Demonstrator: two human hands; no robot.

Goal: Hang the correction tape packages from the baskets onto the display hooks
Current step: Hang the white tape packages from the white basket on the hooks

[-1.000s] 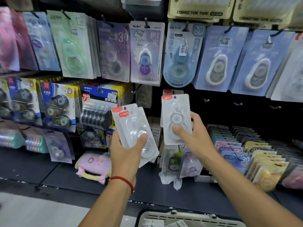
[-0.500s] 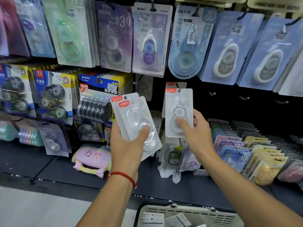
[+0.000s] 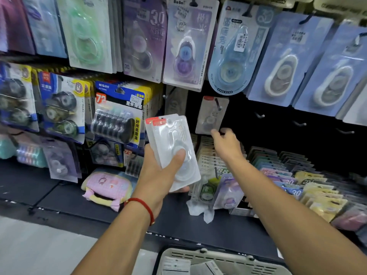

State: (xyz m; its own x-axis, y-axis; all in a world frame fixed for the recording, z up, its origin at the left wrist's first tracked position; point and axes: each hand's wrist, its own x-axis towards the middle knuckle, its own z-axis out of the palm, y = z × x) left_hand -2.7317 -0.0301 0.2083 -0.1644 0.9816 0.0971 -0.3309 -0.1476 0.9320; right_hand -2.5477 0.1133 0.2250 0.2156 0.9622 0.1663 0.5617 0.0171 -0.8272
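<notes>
My left hand (image 3: 158, 175) grips a small stack of white correction tape packages (image 3: 172, 151) with red top corners, held upright in front of the display. Another of these packages (image 3: 211, 116) hangs on a display hook (image 3: 218, 107) in the dark lower row. My right hand (image 3: 226, 143) is just below that hung package, fingers loosely curled near its bottom edge, holding nothing. A white basket (image 3: 218, 257) with more packages sits at the bottom edge of the view.
Bare hooks (image 3: 260, 115) stick out of the dark panel to the right of the hung package. Rows of other correction tape packs hang above and to the left. Flat packs stand in trays (image 3: 297, 175) on the shelf at right. A pink pouch (image 3: 105, 185) lies on the shelf.
The package that my right hand held now hangs on the hook, and the hand has let go and dropped just below it. My left hand still holds its stack.
</notes>
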